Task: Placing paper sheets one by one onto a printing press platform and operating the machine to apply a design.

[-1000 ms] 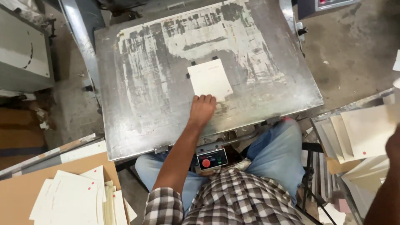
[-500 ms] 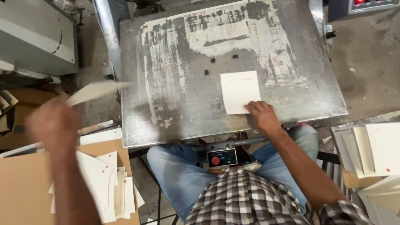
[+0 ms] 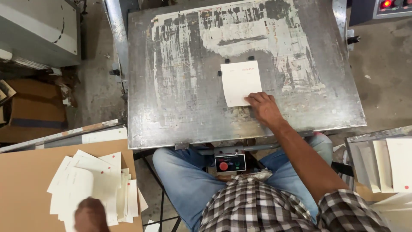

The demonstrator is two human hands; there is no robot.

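Cards (image 3: 92,189) lie fanned on our brown board (image 3: 25,180) at far left, our left hand (image 3: 90,217) resting flat on them, gripping nothing. Rightward, one white card (image 3: 241,83) sits upright on the metal plate (image 3: 180,107); our right hand (image 3: 265,107) presses open fingertips on its near corner.

The right hand (image 3: 264,107) presses its fingertips on the lower right corner of a white card (image 3: 241,83) lying on the worn metal surface (image 3: 180,107). The left hand (image 3: 91,215) rests on a loose pile of white cards (image 3: 96,184) on brown cardboard (image 3: 25,189).
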